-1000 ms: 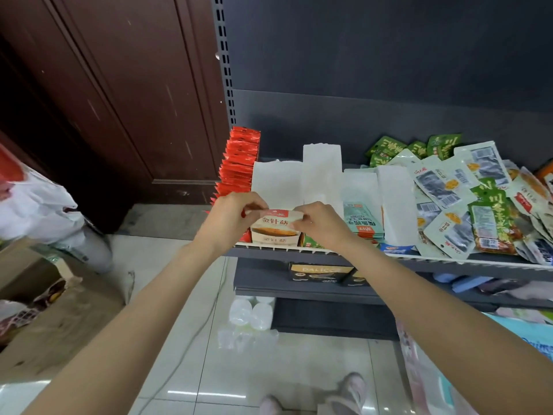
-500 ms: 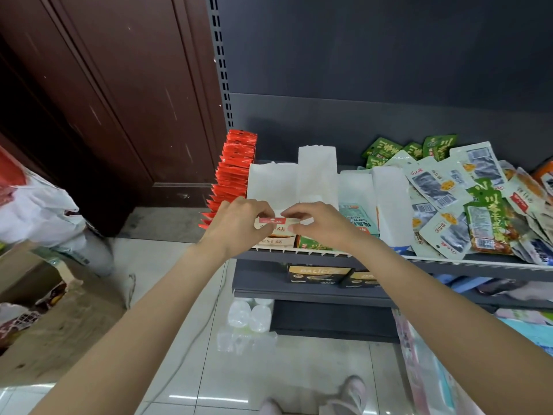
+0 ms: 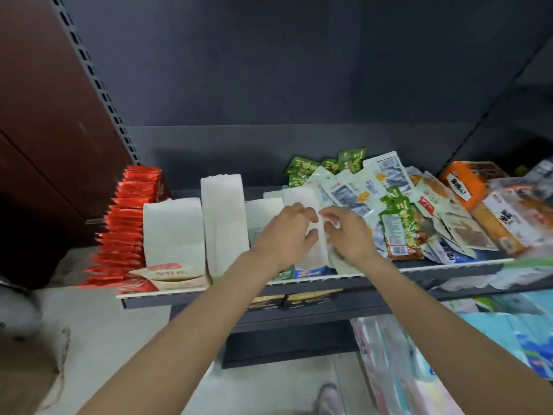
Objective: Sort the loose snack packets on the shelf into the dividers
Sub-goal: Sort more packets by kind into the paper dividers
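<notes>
At the rightmost white card divider (image 3: 302,205), both hands have shifted right from the beige packet slot (image 3: 173,272); left hand (image 3: 287,235) loosely curled, empty; right hand (image 3: 348,235) pinches a pale packet (image 3: 341,262). Loose packet heap (image 3: 398,211) lies just right: next sort beginning.

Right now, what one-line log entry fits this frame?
stage: sorting | left hand: at white divider, hold unclear | right hand: on white packet, hold unclear | loose packets: piled right

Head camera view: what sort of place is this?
Probably a small shop. A metal shelf holds white dividers, a row of red packets and a loose snack pile.
</notes>
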{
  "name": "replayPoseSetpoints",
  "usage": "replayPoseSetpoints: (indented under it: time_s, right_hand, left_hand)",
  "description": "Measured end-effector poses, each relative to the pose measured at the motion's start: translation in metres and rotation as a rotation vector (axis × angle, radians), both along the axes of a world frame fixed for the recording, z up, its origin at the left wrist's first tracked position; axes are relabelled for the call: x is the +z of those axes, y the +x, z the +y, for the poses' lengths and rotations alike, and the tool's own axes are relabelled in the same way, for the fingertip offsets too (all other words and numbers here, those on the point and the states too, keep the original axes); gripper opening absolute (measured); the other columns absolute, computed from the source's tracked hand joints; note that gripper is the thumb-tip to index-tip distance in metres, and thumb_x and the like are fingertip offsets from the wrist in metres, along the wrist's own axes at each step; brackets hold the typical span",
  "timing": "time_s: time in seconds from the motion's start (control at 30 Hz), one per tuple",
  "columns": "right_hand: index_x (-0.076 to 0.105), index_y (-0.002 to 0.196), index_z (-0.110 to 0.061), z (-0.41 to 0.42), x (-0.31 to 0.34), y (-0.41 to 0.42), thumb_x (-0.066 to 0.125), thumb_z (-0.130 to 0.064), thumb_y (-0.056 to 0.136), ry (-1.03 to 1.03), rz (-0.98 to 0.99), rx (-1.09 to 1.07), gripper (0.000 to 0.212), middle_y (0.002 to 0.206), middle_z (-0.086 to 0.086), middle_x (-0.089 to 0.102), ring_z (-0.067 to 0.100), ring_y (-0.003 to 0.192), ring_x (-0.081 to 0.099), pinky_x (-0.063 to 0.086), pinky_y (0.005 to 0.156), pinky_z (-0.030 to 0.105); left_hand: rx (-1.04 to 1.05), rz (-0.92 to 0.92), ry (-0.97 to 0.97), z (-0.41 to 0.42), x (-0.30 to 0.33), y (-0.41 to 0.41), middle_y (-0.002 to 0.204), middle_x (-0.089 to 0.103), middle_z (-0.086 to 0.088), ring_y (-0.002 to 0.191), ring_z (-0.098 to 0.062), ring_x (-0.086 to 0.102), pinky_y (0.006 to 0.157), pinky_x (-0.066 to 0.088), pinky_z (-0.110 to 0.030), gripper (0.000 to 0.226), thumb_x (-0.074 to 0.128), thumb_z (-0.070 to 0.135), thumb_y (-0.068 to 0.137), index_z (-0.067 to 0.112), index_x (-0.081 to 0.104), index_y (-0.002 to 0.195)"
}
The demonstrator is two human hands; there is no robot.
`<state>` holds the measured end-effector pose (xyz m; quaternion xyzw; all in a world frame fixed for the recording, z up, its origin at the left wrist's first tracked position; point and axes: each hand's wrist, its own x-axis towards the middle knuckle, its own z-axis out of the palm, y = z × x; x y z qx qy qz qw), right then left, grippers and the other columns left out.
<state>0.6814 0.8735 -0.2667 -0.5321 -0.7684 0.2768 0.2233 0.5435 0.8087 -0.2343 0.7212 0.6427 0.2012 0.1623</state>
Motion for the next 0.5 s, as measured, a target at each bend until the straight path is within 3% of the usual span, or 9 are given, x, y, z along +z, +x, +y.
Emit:
replayPoseSetpoints:
  time_s: [0.17,0.23,0.33,0.5]
  right_hand:
    - [0.046,0.133,-0.008,0.069,-0.023,0.069,0.057,-0.011,0.088,-0.030,-0.167,-0.085,0.046,0.139,0.013,0.045,0.027,0.129,0.041,0.033,0.103,0.031]
    - [0.031,0.143,-0.009,0.096,-0.032,0.086,0.057,-0.014,0.089,-0.084,-0.235,-0.057,0.060,0.150,0.011,0.029,0.026,0.139,0.026,0.026,0.111,0.032]
    - [0.011,0.150,-0.016,0.129,-0.044,0.101,0.054,-0.019,0.092,-0.167,-0.368,0.045,0.072,0.158,0.004,0.003,0.021,0.146,0.003,0.013,0.117,0.034]
    - [0.010,0.150,-0.017,0.160,-0.056,0.107,0.052,-0.022,0.095,-0.212,-0.408,0.157,0.070,0.159,0.000,-0.001,0.019,0.146,0.000,0.008,0.117,0.031]
  left_hand:
    - [0.073,-0.201,-0.221,0.079,-0.020,0.078,0.122,0.052,-0.017,0.117,-0.029,0.047,0.089,0.035,-0.027,0.033,0.049,0.016,0.094,0.004,0.051,0.124]
    - [0.161,-0.230,-0.302,0.111,-0.034,0.097,0.121,0.052,-0.020,0.117,-0.032,0.047,0.083,0.037,-0.029,0.030,0.047,0.013,0.094,0.000,0.050,0.120]
    - [0.331,-0.225,-0.396,0.152,-0.053,0.114,0.131,0.044,-0.022,0.122,-0.034,0.043,0.091,0.038,-0.032,0.039,0.048,0.014,0.094,-0.005,0.041,0.128]
    - [0.727,-0.415,-0.478,0.205,-0.075,0.116,0.133,0.047,-0.022,0.121,-0.035,0.048,0.096,0.041,-0.038,0.041,0.047,0.012,0.096,-0.005,0.037,0.131]
